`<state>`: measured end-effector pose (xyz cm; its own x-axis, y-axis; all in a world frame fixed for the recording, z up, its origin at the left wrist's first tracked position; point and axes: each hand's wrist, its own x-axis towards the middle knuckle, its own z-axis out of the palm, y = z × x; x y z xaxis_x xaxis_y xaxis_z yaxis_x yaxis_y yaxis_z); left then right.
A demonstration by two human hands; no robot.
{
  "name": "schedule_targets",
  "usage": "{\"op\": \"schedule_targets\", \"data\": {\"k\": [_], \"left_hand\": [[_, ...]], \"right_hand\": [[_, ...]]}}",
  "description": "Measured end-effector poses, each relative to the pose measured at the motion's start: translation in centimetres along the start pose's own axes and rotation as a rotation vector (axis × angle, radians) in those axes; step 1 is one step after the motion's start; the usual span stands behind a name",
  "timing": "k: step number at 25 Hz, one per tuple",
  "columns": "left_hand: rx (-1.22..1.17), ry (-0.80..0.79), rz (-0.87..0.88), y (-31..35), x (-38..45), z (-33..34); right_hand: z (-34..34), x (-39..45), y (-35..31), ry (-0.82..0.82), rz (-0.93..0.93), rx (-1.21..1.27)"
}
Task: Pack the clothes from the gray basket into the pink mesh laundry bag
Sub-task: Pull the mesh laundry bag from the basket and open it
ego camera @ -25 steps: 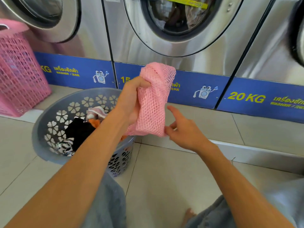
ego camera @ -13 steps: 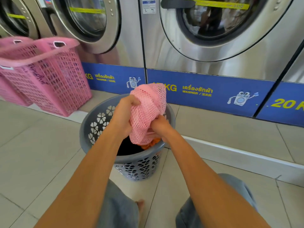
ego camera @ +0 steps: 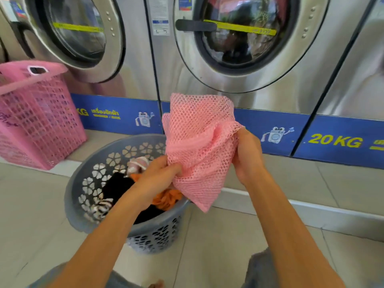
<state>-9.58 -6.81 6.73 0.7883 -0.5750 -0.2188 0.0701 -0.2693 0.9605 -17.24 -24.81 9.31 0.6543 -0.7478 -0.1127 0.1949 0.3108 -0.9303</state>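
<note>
The pink mesh laundry bag (ego camera: 199, 142) hangs bunched in the air above the right rim of the gray basket (ego camera: 83, 221). My left hand (ego camera: 158, 177) grips its lower left fold, and my right hand (ego camera: 247, 156) grips its right side. Inside the basket lie a black garment (ego camera: 116, 188), an orange one (ego camera: 166, 199), a black-and-white striped piece (ego camera: 101, 207) and a pale pink piece (ego camera: 137, 163). My left forearm covers part of the clothes.
A pink plastic hamper (ego camera: 35, 115) stands at the left on the raised step. Steel washing machines (ego camera: 245, 44) with blue kick panels fill the wall ahead. The tiled floor (ego camera: 218, 246) spreads around the basket; my knees show at the bottom edge.
My right hand has come up from the bag's bottom to its right side, and the bag is spread wider between both hands. The view has swung left and back.
</note>
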Motion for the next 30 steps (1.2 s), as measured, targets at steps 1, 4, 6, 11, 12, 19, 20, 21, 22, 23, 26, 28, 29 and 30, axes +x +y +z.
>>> {"op": "schedule_targets", "data": {"k": [1, 4, 6, 11, 12, 19, 20, 21, 22, 23, 26, 28, 29, 30], "left_hand": [[0.005, -0.041, -0.001, -0.4, -0.1, 1.5], [0.056, -0.136, -0.025, -2.5, -1.2, 6.2], [0.083, -0.153, -0.064, -4.6, -2.0, 8.1], [-0.008, -0.256, -0.213, -8.0, -2.3, 9.4], [-0.048, -0.258, -0.212, -7.9, -2.2, 9.5], [-0.165, -0.139, -0.185, -7.7, -1.4, 10.1], [-0.167, -0.123, -0.186, -8.0, -1.2, 10.1], [-0.16, -0.114, -0.187, -8.2, -1.1, 10.1], [-0.141, -0.107, -0.188, -8.6, -0.9, 10.2], [-0.112, -0.101, -0.183, -8.9, -0.7, 10.1], [-0.021, -0.077, -0.175, -9.3, -0.8, 10.0], [0.018, -0.088, -0.147, -9.2, -0.8, 10.1], [0.045, -0.09, -0.122, -9.1, -0.8, 10.2], [0.07, -0.083, -0.099, -8.8, -0.7, 10.2]], "right_hand": [[-1.7, -0.7, -0.9, 0.032, -0.025, -0.07], [-5.9, -3.0, -2.2, 0.053, -0.078, -0.439], [-8.7, -4.7, -1.7, 0.027, -0.113, -0.796], [-14.6, -6.6, 1.0, -0.06, -0.149, -1.388], [-15.3, -6.6, 1.6, -0.058, -0.142, -1.414], [-16.7, -6.3, 5.3, -0.109, -0.049, -1.391], [-16.5, -6.3, 5.5, -0.128, -0.028, -1.405], [-16.3, -6.3, 5.8, -0.159, -0.013, -1.426], [-15.9, -6.4, 6.0, -0.199, 0.007, -1.446], [-15.4, -6.5, 6.4, -0.24, 0.023, -1.451], [-14.1, -7.2, 7.7, -0.325, 0.12, -1.44], [-13.5, -7.5, 8.2, -0.351, 0.157, -1.457], [-13.1, -7.5, 8.3, -0.36, 0.141, -1.445], [-12.7, -7.5, 8.2, -0.36, 0.119, -1.407]]}}
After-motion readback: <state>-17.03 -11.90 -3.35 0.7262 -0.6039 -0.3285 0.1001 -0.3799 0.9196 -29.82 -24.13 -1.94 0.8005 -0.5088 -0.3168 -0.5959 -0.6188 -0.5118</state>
